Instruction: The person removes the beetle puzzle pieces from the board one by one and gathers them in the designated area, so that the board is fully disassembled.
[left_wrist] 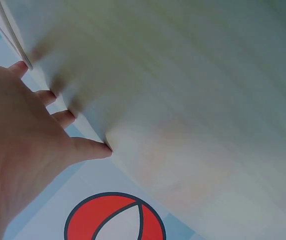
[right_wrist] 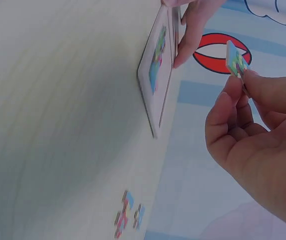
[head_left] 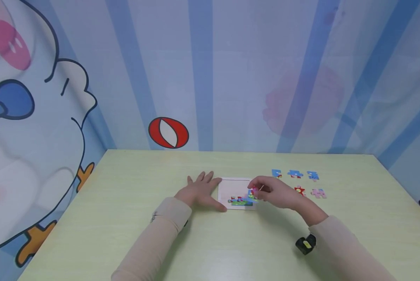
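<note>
A white puzzle board (head_left: 231,186) lies flat on the table, with some joined puzzle pieces (head_left: 240,201) along its lower part. My left hand (head_left: 200,194) rests at the board's left side, fingers spread, the thumb and forefinger by its edges. Above the board's right part, my right hand (head_left: 278,193) pinches a small colourful puzzle piece (right_wrist: 236,60) between thumb and fingertips. In the right wrist view that piece is held up, apart from the board (right_wrist: 152,85). The left wrist view has the left hand (left_wrist: 28,120) with fingertips on the table and a board corner beside one finger.
Several loose puzzle pieces (head_left: 295,174) lie in two rows on the table (head_left: 210,242) to the right of the board, partly behind my right hand. A printed curtain (head_left: 231,78) hangs behind the table's far edge and along its sides.
</note>
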`<state>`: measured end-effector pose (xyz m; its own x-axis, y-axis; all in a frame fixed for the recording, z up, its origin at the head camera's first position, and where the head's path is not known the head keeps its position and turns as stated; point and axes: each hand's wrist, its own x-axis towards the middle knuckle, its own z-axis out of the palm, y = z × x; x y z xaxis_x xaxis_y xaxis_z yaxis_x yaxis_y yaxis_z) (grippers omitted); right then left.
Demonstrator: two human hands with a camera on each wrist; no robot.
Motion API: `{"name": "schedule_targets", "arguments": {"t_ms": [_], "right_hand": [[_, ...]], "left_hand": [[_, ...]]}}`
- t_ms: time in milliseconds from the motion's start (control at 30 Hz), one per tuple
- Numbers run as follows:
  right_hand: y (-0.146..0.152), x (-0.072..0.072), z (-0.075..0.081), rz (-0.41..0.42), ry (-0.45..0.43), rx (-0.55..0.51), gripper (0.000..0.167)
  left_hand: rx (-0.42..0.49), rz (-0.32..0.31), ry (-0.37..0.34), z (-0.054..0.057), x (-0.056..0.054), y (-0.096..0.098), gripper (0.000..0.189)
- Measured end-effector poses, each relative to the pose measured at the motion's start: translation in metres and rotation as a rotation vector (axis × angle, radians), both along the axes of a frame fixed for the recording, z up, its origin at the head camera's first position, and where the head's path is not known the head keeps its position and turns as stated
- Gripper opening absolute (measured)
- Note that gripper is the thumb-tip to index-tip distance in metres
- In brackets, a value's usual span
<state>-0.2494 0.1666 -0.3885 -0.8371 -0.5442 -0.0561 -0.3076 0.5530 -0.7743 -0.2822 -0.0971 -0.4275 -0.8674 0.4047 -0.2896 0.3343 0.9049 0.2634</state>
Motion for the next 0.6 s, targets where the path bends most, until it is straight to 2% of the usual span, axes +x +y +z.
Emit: {"name": "schedule_targets", "arguments": {"t_ms": [267,600], "right_hand": [[0.026,0.013,0.005,0.016,0.023,0.026,0.017],[0.047,0.024,-0.004,0.01,-0.03,0.017,0.019]], "left_hand": [[-0.001,-0.006,0.001,0.001,0.001,-0.001,0.1],[-0.011,-0.006,0.0,-0.001,-0.002,-0.001,0.101]]}}
